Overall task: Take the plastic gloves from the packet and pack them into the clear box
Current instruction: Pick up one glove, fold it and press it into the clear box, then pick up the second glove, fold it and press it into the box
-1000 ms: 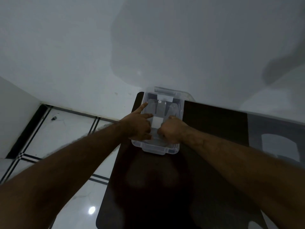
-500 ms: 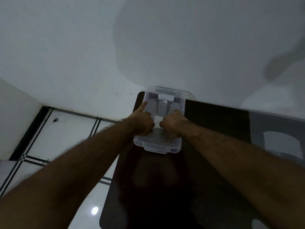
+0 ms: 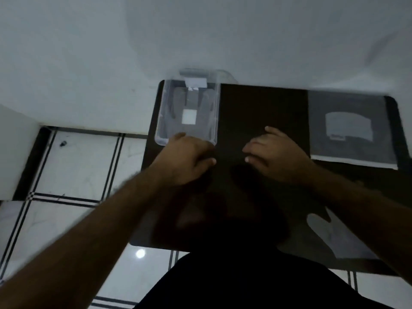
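Note:
The clear box (image 3: 160, 121) stands at the table's far left corner with folded plastic gloves (image 3: 189, 108) lying flat inside. My left hand (image 3: 185, 157) hovers over the box's near edge, fingers loosely curled, holding nothing that I can see. My right hand (image 3: 274, 152) is over the dark table to the right of the box, fingers spread and empty. The glove packet (image 3: 350, 130) lies flat at the far right. A loose plastic glove (image 3: 332, 235) lies on the table at the near right, partly under my right forearm.
The dark table (image 3: 256, 108) stands against a white wall. The box's clear lid (image 3: 200, 73) leans behind the box. White tiled floor with dark lines lies to the left and below. My dark clothing fills the bottom centre.
Both hands have come back out of the box toward me, the right one moving rightward over the table. The view has swung right, showing the packet and the loose glove.

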Demonstrator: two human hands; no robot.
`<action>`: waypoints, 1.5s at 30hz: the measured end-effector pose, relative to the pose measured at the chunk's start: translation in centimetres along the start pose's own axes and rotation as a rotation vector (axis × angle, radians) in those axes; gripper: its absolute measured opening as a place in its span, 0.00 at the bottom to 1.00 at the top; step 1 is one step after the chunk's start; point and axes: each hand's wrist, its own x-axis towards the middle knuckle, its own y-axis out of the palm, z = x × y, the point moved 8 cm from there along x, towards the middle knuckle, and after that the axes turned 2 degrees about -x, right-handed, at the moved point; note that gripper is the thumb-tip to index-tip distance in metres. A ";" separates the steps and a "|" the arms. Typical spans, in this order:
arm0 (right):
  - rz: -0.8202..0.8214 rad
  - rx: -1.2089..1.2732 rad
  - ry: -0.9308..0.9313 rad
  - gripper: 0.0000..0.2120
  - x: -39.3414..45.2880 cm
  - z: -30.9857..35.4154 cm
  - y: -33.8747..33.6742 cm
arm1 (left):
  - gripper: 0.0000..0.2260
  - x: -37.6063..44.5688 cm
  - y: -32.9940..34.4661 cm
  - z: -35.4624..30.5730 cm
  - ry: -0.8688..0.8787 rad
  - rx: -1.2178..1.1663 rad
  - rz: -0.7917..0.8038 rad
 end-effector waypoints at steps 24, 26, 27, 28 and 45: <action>0.268 0.074 0.256 0.32 -40.2 -12.8 18.1 | 0.12 2.9 32.1 -34.1 0.056 -0.053 0.231; 0.205 0.048 0.208 0.25 -40.4 -12.2 18.3 | 0.16 2.7 32.5 -34.4 0.074 -0.013 0.160; 0.174 0.040 0.188 0.22 -40.5 -11.8 18.4 | 0.20 2.4 32.6 -34.8 0.098 0.025 0.165; 0.144 0.036 0.174 0.19 -40.7 -11.5 18.4 | 0.26 2.2 33.1 -35.1 0.131 0.071 0.186; -0.343 0.492 0.254 0.11 -33.7 -12.2 0.9 | 0.05 1.5 21.7 -31.5 -0.146 -0.593 -0.260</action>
